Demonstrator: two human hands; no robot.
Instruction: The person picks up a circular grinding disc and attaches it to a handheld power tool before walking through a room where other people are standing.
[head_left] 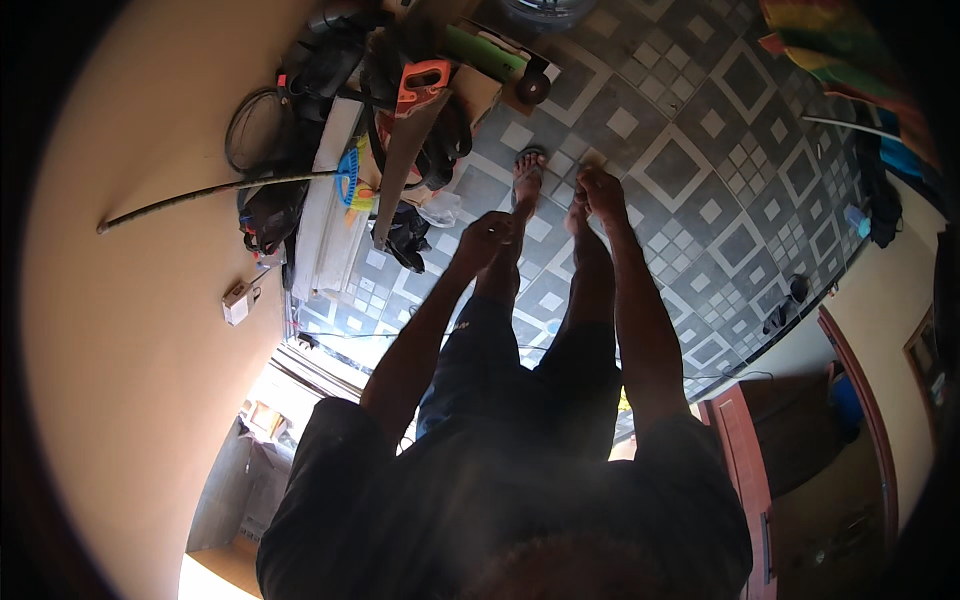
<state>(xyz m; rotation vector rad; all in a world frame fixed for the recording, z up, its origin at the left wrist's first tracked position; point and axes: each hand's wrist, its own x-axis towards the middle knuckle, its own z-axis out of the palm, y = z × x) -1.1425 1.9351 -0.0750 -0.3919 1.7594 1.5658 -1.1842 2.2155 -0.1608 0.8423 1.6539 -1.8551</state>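
Observation:
Both my arms reach forward over the tiled floor, above my legs. My left hand (487, 238) is closed, its fingers curled in above my left shin. To its right and a little farther off, my right hand (600, 192) is also closed, with fingertips pressed together over my right foot. Whatever either hand may hold is too small or dark to make out. The hands are apart from each other. Left of my left hand lie a crumpled clear plastic bag (438, 209) and a black bag (404, 238).
A handsaw (408, 150) with an orange handle leans in a pile at left. Beside it is a blue-and-yellow broom head (350, 178) with a long stick (215, 190). Colourful cloth (850, 55) hangs at far right. A reddish door (742, 480) stands at lower right.

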